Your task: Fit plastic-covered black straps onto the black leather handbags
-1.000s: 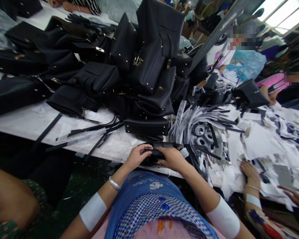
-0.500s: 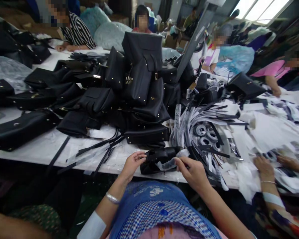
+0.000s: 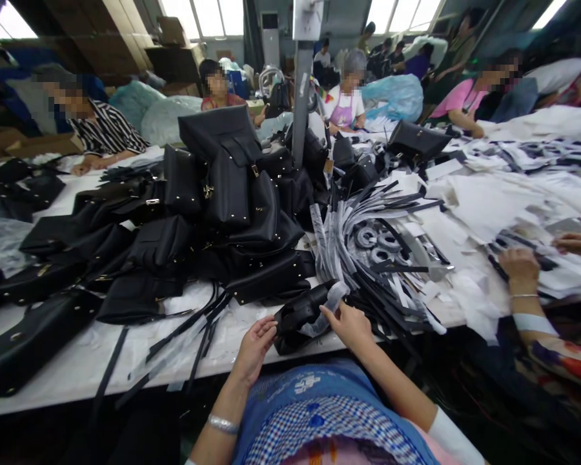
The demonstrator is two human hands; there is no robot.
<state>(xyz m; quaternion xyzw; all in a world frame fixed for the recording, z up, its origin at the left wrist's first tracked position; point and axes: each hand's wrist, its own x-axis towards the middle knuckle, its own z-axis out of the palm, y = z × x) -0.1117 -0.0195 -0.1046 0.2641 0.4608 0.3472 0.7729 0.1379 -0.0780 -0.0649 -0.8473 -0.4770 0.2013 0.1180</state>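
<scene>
A small black handbag (image 3: 297, 313) lies at the table's front edge, directly before me, its right end tilted up. My left hand (image 3: 255, 343) pinches the left end of this bag between thumb and fingers. On the bag's right side, my right hand (image 3: 349, 328) is closed on a strap wrapped in cloudy clear plastic (image 3: 314, 326). The wrapped strap curves over the bag's front, and a stretch of it rises above my right fingers. Where the strap meets the bag is hidden. Just behind lies another black bag (image 3: 268, 276) with gold studs.
A big pile of black bags (image 3: 227, 187) covers the left and middle. Plastic-wrapped straps (image 3: 332, 252) and tape rolls (image 3: 382, 245) lie to the right. A grey post (image 3: 301, 103) rises behind. A co-worker's hand (image 3: 519, 266) works at far right; several people sit opposite.
My view has levelled and swung right, so the scene sits further left. The small bag now tilts up at its right end. Both hands keep their holds.
</scene>
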